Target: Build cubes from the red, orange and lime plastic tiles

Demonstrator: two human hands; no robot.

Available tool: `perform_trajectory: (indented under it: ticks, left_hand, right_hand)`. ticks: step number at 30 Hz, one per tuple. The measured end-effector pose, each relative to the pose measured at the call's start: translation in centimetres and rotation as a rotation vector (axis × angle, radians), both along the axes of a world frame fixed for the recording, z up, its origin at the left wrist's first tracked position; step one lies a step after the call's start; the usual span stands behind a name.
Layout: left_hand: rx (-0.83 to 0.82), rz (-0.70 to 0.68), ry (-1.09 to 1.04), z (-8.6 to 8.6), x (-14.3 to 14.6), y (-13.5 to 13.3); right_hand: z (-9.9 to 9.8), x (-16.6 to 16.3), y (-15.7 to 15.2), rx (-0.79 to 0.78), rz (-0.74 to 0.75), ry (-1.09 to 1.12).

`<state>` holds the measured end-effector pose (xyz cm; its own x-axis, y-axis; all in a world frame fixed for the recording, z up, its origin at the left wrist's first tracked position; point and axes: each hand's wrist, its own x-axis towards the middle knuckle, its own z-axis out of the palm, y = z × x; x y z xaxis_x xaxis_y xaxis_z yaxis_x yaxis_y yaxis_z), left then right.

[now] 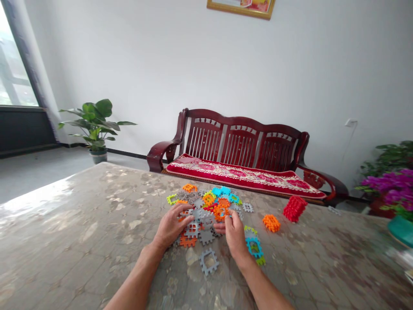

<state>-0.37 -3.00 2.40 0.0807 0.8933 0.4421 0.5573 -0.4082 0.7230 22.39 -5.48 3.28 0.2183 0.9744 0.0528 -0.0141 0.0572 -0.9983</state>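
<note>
A heap of flat interlocking plastic tiles with notched edges, many of them grey (pixel 206 236), lies on the table in front of me. My right hand (pixel 235 232) pinches an orange tile (pixel 221 212) between thumb and fingers over the heap's right side. My left hand (pixel 174 223) rests at the heap's left edge, fingers curved and thumb apart, above grey and orange tiles. Blue tiles (pixel 221 191) lie at the back of the heap. Nearest to me is a grey square frame tile (pixel 209 261). A blue frame tile (pixel 254 248) lies right of my right hand.
An orange stack of tiles (pixel 271 223) and a taller red stack (pixel 294 209) stand to the right on the patterned table (pixel 97 241). Behind the table is a wooden bench (pixel 240 142) with a red cushion. Potted plants stand left (pixel 97 125) and right.
</note>
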Motion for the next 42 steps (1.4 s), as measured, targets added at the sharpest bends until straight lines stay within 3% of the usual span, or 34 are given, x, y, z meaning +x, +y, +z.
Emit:
perform_trajectory:
  ticks: [8, 14, 19, 24, 30, 37, 42]
  left_hand:
    - [-0.050, -0.128, 0.087, 0.7, 1.6, -0.6]
    - [-0.093, -0.086, 0.013, 0.8, 1.4, -0.6]
    - [-0.113, -0.038, -0.007, 0.4, 0.9, -0.1]
    - [-0.048, 0.182, -0.107, -0.2, -0.2, 0.6]
    - [-0.065, 0.417, -0.196, 0.0, -2.0, 0.8]
    - [-0.109, 0.408, -0.167, 0.1, -2.2, 0.8]
    - [-0.120, 0.410, -0.162, 0.3, -2.2, 0.7]
  right_hand:
    - [0.2, -2.3, -0.9, -0.024, 0.094, 0.097]
    - [0.4, -1.3, -0.4, 0.009, 0.005, 0.227]
    - [1.2, 2.7, 1.5, 0.128, -0.174, 0.103]
    - [1.6, 9.4, 3.4, 0.240, -0.421, -0.087]
    - [0.0, 17.3, 3.3, 0.277, -0.751, -0.494]
    - [-1.9, 20.1, 1.9, 0.297, -0.861, -0.619]
    - [-2.8, 20.7, 1.8, 0.270, -0.834, -0.650]
